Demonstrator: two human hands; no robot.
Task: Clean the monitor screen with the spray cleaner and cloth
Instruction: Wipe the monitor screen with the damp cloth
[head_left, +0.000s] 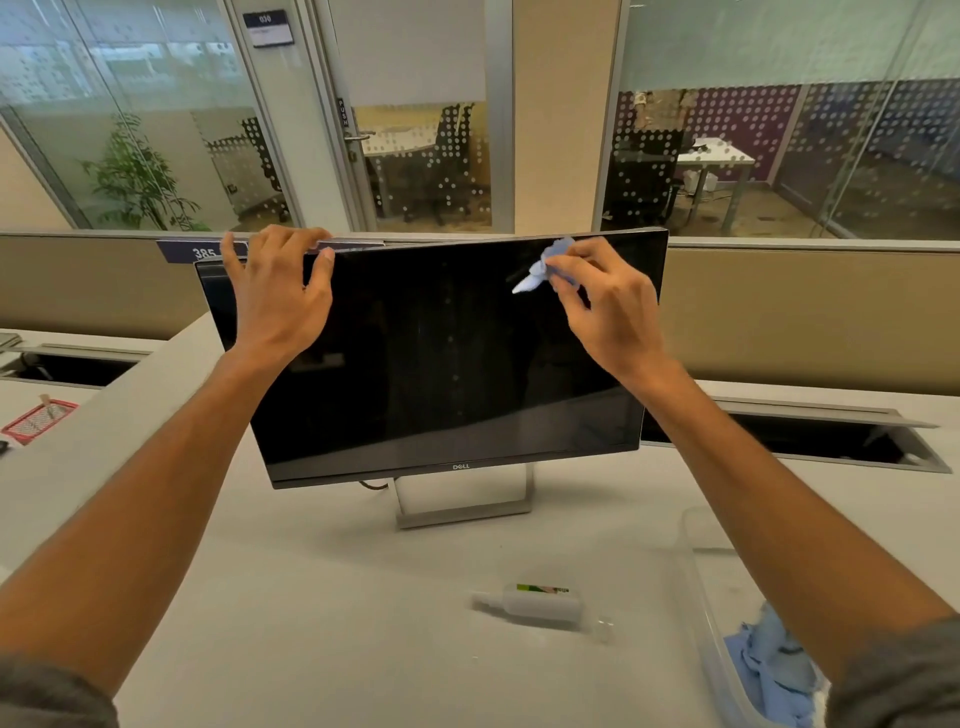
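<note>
Monitor (441, 358): upright on the surface (322, 597), between both hands.
Right hand (605, 306): pinches blue cloth (545, 267) against screen's upper right.
Left hand (280, 291): fingers curled over top edge.
Spray bottle (540, 603): lying below right hand.

One camera sits on the person's head; it looks forward and down, close above the worktop (322, 597).
</note>
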